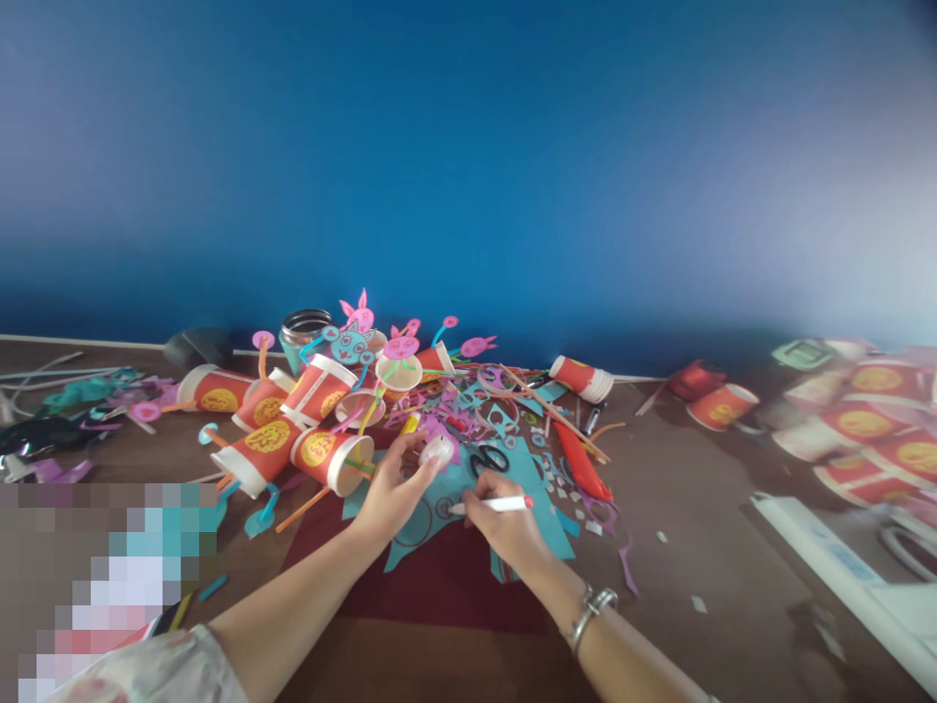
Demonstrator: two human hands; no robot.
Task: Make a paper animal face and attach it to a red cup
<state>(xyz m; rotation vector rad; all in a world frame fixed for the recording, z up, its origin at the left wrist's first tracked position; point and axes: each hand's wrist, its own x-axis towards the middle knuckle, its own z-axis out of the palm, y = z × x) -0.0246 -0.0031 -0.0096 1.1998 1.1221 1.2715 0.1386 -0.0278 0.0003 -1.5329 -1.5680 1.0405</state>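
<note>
My right hand (496,508) grips a white marker (507,504) with a red end. Its tip is at a small circle drawn on the light blue paper (523,503), beside a larger drawn circle. My left hand (395,483), fingers curled, holds a small round whitish thing (437,451) above the paper; its exact kind is unclear. Black-handled scissors (489,459) lie on the blue paper just beyond my right hand. Under it spreads a dark red sheet (446,596). Purple paper (437,430) lies just past my left hand.
Red and white paper cups (267,449) with straw limbs and paper faces crowd the left. Paper scraps (505,415) pile up behind. A red pouch-like thing (584,464) lies right of the paper. More cups (871,420) and a white device (827,557) are far right. A blue wall (468,195) stands behind.
</note>
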